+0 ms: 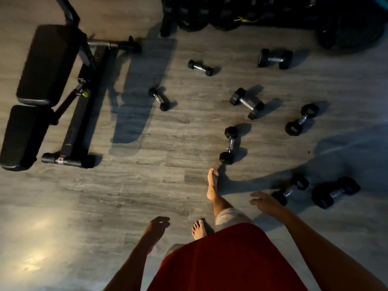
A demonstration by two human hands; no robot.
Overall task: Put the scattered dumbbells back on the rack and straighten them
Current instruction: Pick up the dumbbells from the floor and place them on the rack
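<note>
Several black hex dumbbells lie scattered on the grey wood floor. One dumbbell (pixel 229 145) lies just ahead of my forward bare foot. Two more, a slim dumbbell (pixel 290 189) and a thick dumbbell (pixel 336 192), lie at the right, close to my right hand (pixel 265 201). Others lie farther off, such as a large dumbbell (pixel 247 103) and a small dumbbell (pixel 159 98). The dark rack (pixel 231 15) stands along the far edge and holds dumbbells. My right hand hangs with spread fingers and holds nothing. My left hand (pixel 157 225) hangs low with loose fingers, holding nothing.
A black weight bench (pixel 42 85) with its metal frame fills the left side. Large dark weight plates (pixel 348 32) lean at the far right. Open floor lies at the lower left, under a bright light patch.
</note>
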